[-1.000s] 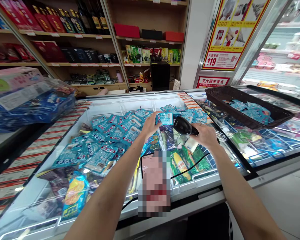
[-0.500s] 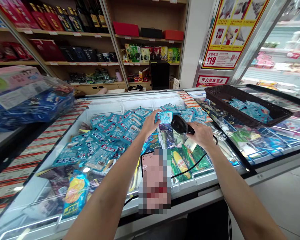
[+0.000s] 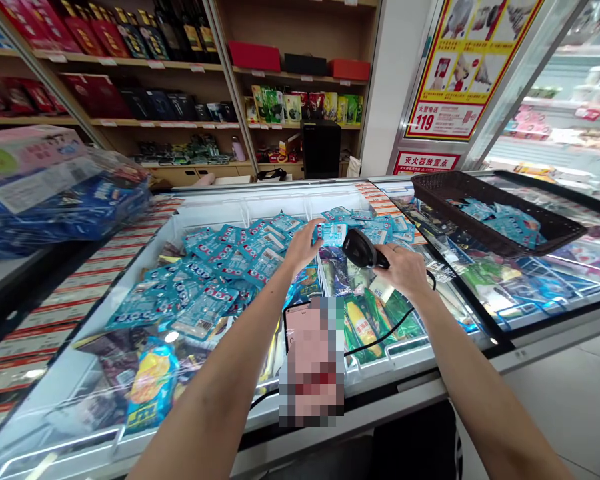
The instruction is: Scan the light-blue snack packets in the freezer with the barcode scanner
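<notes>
Between the fingers of my left hand (image 3: 303, 245) is a small blue packet (image 3: 333, 233), raised above the freezer's glass top. My right hand (image 3: 404, 268) is wrapped round a black barcode scanner (image 3: 363, 250), whose head points left at the packet, close beside it. The scanner's black cable (image 3: 387, 333) hangs below my right hand and runs toward the front edge. Many like blue packets (image 3: 205, 310) lie spread in a heap to the left of and behind my hands. A phone (image 3: 300, 327), partly blurred out, lies between my forearms.
A dark brown basket (image 3: 550, 243) with blue packets in it stands on the glass at the right. Wrapped blue packages (image 3: 80, 207) and a box sit at the left edge. Frozen bags (image 3: 363, 320) show below the glass. Stocked shelves (image 3: 180, 123) stand behind the freezer.
The view has shifted very slightly. My left hand still holds the packet and my right hand the scanner, with almost no movement between them.
</notes>
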Motion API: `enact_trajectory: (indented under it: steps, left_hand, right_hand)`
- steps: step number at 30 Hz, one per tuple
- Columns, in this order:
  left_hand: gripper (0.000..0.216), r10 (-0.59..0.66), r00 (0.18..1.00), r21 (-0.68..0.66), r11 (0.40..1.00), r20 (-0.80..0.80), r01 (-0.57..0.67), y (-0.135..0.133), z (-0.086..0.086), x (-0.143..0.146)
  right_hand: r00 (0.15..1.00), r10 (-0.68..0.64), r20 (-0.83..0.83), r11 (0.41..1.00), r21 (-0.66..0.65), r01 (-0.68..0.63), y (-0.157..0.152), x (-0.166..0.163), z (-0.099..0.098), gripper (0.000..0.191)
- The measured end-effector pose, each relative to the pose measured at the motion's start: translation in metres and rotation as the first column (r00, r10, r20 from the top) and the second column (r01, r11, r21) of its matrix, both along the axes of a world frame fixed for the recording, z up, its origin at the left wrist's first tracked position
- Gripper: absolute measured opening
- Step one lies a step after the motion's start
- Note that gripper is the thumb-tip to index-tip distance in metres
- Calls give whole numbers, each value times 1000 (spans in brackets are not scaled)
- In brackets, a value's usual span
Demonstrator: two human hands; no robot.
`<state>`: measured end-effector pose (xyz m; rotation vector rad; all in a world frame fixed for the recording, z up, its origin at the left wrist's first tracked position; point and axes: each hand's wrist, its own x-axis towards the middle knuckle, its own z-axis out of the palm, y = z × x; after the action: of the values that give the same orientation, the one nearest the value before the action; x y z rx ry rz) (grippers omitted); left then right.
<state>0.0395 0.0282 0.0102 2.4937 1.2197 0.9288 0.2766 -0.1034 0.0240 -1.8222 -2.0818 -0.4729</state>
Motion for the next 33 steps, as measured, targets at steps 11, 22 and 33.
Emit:
enact_trajectory:
  steps: [11, 22, 33]
  left_hand:
    - [48, -11, 1000, -23, 1000, 0, 11, -1, 2, -1]
    - [48, -15, 1000, -9, 1000, -10, 15, -1, 2, 0]
    - [50, 385, 916, 193, 896, 111, -400, -7, 3, 0]
  right_hand:
    - [998, 42, 39, 996, 78, -45, 1, 4, -3, 33]
    - [998, 37, 41, 994, 104, -41, 2, 4, -6, 33]
    - [1000, 19, 20, 996, 88, -21, 3, 5, -9, 33]
